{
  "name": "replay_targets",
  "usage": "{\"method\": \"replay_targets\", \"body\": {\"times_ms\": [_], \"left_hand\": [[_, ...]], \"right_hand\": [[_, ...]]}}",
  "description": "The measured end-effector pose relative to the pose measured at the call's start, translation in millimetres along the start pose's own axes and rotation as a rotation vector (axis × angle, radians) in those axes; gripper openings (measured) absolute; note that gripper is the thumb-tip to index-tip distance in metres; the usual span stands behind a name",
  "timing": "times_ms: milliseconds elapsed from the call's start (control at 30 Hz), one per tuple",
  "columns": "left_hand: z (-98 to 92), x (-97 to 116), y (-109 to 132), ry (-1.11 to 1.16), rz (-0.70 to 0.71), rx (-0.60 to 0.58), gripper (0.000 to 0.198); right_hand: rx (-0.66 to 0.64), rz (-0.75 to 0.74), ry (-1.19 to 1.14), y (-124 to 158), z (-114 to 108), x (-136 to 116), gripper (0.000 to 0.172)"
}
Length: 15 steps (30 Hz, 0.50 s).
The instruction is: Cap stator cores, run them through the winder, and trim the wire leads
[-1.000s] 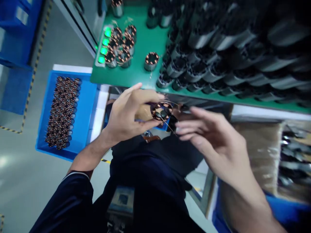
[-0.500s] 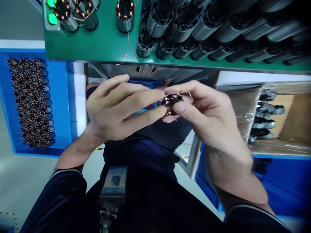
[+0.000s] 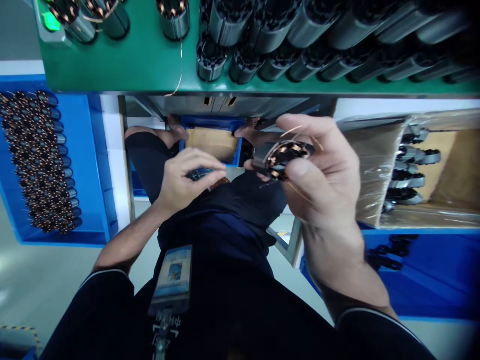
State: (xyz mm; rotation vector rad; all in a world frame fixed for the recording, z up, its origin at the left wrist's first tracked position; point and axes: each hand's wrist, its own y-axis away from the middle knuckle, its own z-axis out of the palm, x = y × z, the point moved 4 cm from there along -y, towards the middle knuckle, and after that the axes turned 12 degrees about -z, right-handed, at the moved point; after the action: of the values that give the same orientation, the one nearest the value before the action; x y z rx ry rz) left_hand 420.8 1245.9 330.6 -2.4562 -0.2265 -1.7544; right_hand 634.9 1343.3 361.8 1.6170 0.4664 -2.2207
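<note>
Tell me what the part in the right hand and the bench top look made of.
The part in the right hand: shiny copper-coloured wire coils on a dark core, metal or plastic, cannot tell; thin loose wire ends stick out. The bench top: matte green sheet, likely rubber or vinyl, with little glare.

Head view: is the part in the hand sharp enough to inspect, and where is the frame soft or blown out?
Head view: the wound stator in the right hand is only slightly soft, its copper catching light; the dark stators along the top right are smeared and dim; the green lamp blooms; the floor at bottom left glares pale.
</note>
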Motion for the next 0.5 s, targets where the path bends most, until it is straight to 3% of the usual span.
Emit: {"method": "replay_targets", "body": {"times_ms": [100,200,267,367,433,500], "left_hand": [[-1.8,26,-10,0.169,-0.007,0.184,0.027],[8.0,42,-17,0.245,-0.052,0.195,0.023],[17.3,37,-13,0.345,-0.100,0.143,0.014],[26.7,10,-1,0.511,-0.201,0.079,0.003],[26.6,-6,5,0.567,-0.266,0.068,0.004],[23.4,-9,5,0.574,-0.276,0.005,0.005]], "right_hand": [[0.001,0.021,0.058,5,6,8,0.047],[0.012,0.034,0.063,5,10,14,0.049],[0.018,0.025,0.001,3,10,15,0.049],[0.020,0.019,-0.101,2,6,12,0.048],[0.012,0.063,-0.097,5,1,10,0.050],[0.000,0.114,-0.061,10,-1,8,0.053]]}}
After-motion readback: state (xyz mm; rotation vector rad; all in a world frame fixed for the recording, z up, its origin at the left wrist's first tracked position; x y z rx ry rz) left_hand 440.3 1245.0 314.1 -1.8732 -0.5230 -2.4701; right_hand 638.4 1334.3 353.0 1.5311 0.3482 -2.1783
